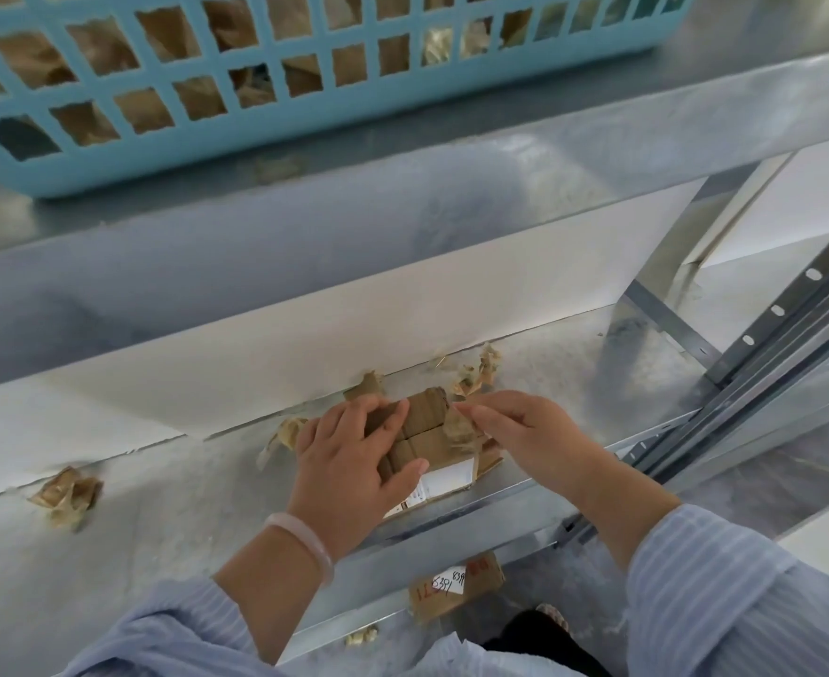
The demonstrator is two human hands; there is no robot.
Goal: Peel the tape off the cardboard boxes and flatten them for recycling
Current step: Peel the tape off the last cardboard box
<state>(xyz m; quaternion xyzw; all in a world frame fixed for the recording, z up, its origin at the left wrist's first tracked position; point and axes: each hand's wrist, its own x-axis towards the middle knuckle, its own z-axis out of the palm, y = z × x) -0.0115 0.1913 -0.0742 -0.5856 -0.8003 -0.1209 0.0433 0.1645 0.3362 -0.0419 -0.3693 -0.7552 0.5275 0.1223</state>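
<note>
The shelf (158, 505) lies open left of the box (427, 417), bar one tape wad (66, 495). A panel (305, 344) walls the back, scraps (476, 371) crowd the box's far side, and a post (783, 315) blocks the right.

A single wide-angle camera, worn on the head, looks forward and steeply down, close above the metal shelf (158, 554)
</note>
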